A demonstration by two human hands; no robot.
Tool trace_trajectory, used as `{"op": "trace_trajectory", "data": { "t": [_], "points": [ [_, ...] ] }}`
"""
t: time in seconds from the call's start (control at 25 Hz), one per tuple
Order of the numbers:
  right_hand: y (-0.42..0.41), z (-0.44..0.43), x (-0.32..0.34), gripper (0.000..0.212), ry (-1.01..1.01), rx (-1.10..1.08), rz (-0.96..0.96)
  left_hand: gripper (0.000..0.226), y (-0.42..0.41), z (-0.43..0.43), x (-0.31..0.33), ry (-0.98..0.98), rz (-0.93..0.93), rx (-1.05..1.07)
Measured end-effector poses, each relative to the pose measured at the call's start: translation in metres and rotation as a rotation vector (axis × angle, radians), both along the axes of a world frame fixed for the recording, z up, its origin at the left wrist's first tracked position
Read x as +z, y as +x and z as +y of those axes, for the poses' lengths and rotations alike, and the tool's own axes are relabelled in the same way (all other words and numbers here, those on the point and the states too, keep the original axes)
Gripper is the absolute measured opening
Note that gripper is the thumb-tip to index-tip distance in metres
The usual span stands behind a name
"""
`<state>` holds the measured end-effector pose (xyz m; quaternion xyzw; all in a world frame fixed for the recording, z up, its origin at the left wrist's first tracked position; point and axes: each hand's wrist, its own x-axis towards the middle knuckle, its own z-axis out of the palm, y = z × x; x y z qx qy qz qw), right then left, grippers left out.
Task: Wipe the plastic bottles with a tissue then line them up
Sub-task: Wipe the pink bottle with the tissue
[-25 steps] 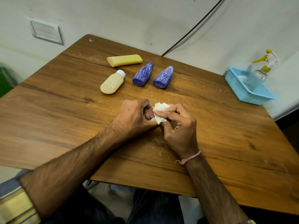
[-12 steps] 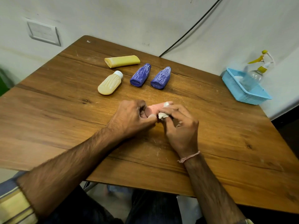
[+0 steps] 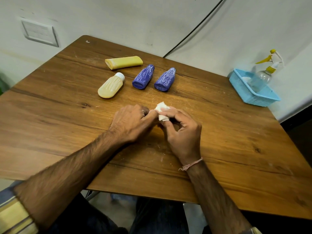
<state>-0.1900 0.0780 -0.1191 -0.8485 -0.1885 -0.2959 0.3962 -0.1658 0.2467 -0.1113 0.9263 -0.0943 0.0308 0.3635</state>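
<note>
The right hand [image 3: 181, 132] pinches the tissue [image 3: 161, 112] against something the curled left hand [image 3: 133, 122] hides; whether that is a bottle cannot be told. Rotate whatever is held under firm tissue pressure. At 12 o'clock, four bottles lie near together: cream [image 3: 110, 86], two blue [image 3: 143, 76] [image 3: 165, 79], and yellow [image 3: 124, 62] farthest.

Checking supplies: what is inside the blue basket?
Inside the blue basket a clear spray bottle with a yellow trigger leans against the wall. The mesh walls hide anything lower down.
</note>
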Motion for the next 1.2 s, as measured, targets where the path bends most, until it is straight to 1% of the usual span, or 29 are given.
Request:
{"op": "trace_trajectory", "data": {
  "t": [0.04,0.08,0.16,0.24,0.28,0.32,0.44,0.52,0.6,0.68,0.72,0.76,0.84,0.96,1.0,1.04,1.12,1.2],
  "points": [
    [0.001,-0.001,0.001,0.020,-0.001,0.024,-0.004,0.061,0.000,0.000,-0.001,0.011,-0.004,0.006],
    [0.005,-0.005,0.001,0.020,0.031,-0.009,0.026,0.060,0.000,-0.001,-0.001,0.026,-0.007,0.014],
    [0.019,-0.016,0.002,0.022,0.117,-0.181,0.152,0.056,0.000,-0.001,-0.001,0.059,-0.007,0.033],
    [0.023,-0.020,0.002,0.023,0.119,-0.322,0.237,0.053,0.001,-0.002,0.000,0.077,0.002,0.040],
    [0.021,-0.017,0.001,0.022,0.084,-0.319,0.219,0.055,0.002,-0.002,-0.001,0.077,0.005,0.044],
    [0.015,-0.012,0.001,0.021,0.046,-0.265,0.168,0.058,0.002,-0.002,-0.001,0.073,0.004,0.049],
    [-0.005,0.000,-0.001,0.020,-0.018,-0.037,0.014,0.062,0.003,-0.001,-0.005,0.074,-0.025,0.075],
    [-0.005,-0.002,-0.001,0.022,-0.018,0.013,-0.006,0.061,0.002,-0.002,-0.004,0.078,-0.038,0.091],
    [0.006,-0.011,-0.001,0.020,0.024,-0.089,0.083,0.057,0.001,-0.004,-0.002,0.097,-0.024,0.093],
    [0.019,-0.020,-0.001,0.018,0.080,-0.279,0.243,0.053,0.000,-0.005,-0.001,0.111,-0.011,0.093],
    [0.025,-0.023,-0.001,0.017,0.102,-0.344,0.295,0.054,0.001,-0.005,-0.001,0.113,-0.005,0.094],
    [0.028,-0.023,-0.001,0.017,0.116,-0.364,0.318,0.057,0.002,-0.005,-0.001,0.113,0.003,0.097],
    [0.023,-0.016,0.003,0.017,0.111,-0.294,0.289,0.060,0.003,-0.005,-0.003,0.119,0.006,0.108],
    [0.001,-0.003,0.003,0.019,0.017,-0.061,0.131,0.055,0.003,-0.006,-0.005,0.154,-0.009,0.128],
    [-0.003,-0.001,0.002,0.020,-0.013,-0.022,0.086,0.056,0.003,-0.006,-0.004,0.162,-0.017,0.133],
    [-0.001,-0.003,0.002,0.022,-0.017,-0.012,0.074,0.058,0.003,-0.006,-0.005,0.168,-0.018,0.129],
    [0.015,-0.012,0.005,0.026,0.036,-0.095,0.141,0.058,0.002,-0.004,-0.005,0.174,-0.013,0.102],
    [0.034,-0.022,0.012,0.035,0.118,-0.198,0.254,0.047,-0.001,-0.002,-0.006,0.147,-0.054,0.091]
  ]
}}
